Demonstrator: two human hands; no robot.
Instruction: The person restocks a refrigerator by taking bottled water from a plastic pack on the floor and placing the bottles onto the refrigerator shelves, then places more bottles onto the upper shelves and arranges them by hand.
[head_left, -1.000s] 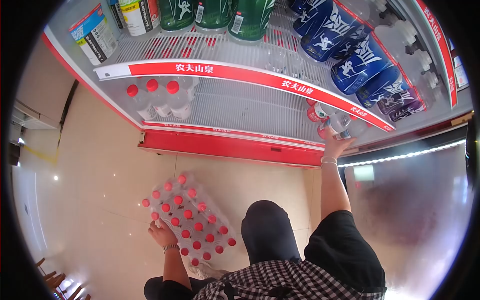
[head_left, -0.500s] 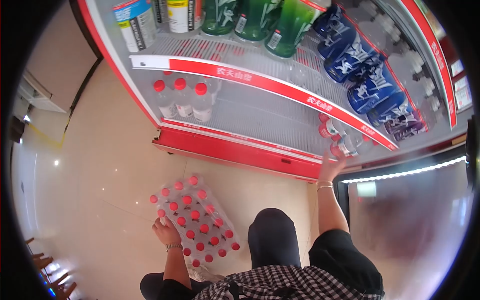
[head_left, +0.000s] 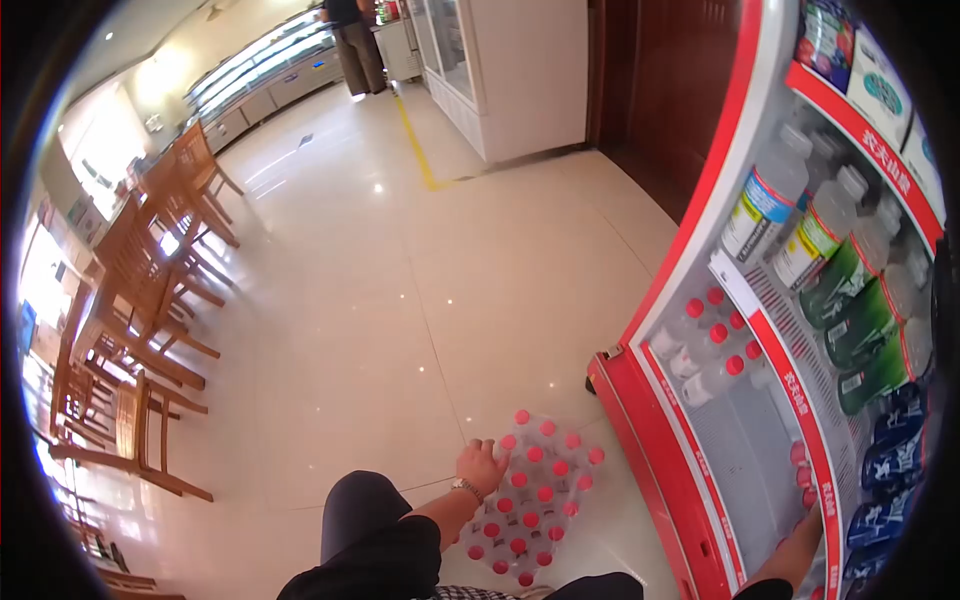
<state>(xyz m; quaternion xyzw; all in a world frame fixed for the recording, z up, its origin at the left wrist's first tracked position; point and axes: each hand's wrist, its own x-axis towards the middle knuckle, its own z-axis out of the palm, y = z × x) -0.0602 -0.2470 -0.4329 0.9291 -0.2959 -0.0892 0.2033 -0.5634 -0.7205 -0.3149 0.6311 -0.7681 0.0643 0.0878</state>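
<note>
A plastic-wrapped pack of clear bottles with red caps (head_left: 530,500) stands on the floor in front of me. My left hand (head_left: 482,466), a watch on its wrist, holds the pack's far left edge with bent fingers. My right forearm (head_left: 800,550) reaches into the lower shelf of the drinks fridge (head_left: 640,440). The shelf's front strip and the frame edge hide my right hand, so its fingers do not show. Red-capped bottles (head_left: 800,465) lie on that shelf close to the hand. Several more red-capped bottles (head_left: 712,380) stand at its left end.
On the shelf above are green-labelled bottles (head_left: 868,345) and blue-labelled ones (head_left: 890,475). Wooden chairs (head_left: 130,430) line the left side. A white cabinet (head_left: 530,80) stands at the back, and a person (head_left: 358,50) is near a display counter (head_left: 265,90).
The view has swung left, bringing in the room and chairs. My left hand stays at the pack. The right hand, visible by the shelf bottles before, is now hidden inside the fridge.
</note>
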